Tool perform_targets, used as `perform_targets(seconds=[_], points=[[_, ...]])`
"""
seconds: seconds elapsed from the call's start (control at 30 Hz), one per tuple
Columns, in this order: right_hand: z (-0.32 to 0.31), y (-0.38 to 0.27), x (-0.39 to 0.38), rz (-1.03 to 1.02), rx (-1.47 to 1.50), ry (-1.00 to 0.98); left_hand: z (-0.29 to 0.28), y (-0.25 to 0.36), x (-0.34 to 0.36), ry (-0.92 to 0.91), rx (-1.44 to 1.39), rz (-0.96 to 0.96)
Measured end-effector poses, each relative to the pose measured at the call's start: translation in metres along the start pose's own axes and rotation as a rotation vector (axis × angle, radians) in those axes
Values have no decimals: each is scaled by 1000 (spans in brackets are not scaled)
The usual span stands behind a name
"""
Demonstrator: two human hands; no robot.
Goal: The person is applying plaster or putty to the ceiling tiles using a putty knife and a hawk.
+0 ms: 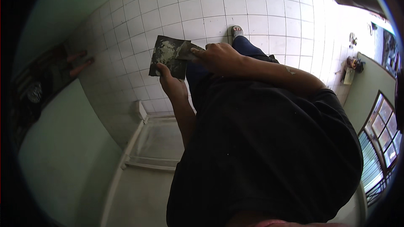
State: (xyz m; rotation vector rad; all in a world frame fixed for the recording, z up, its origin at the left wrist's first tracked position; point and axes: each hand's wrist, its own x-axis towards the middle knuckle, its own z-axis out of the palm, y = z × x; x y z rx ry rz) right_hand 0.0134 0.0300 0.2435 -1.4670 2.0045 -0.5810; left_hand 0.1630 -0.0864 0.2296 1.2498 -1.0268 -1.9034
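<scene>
My left hand [172, 85] grips a dark, flat square board [158, 68] by its near edge, with the thumb on top. Pale putty [167, 50] is smeared across the board's face. From the right, my right hand [219, 59] is closed around a putty knife [184, 53], whose blade lies over the board's right part, at the edge of the putty. Its handle is mostly hidden in my fingers. Both hands are in front of my body, above the floor.
White floor tiles [210, 6] spread below. A pale framed piece of furniture [155, 141] stands at lower left, close to my left arm. Another person's legs [79, 65] show at far left, on a dark seat. To the right are a bright doorway and a barred window [381, 122].
</scene>
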Motion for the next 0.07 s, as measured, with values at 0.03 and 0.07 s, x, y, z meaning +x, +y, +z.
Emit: perform_targets(seconds=[0.03,0.07], points=[[1,-1,-5,-90,-99,53,3,3,2,-12,-3,-26],[3,-5,-11,-176,-201,107,2,7,2,-41,14,-22]])
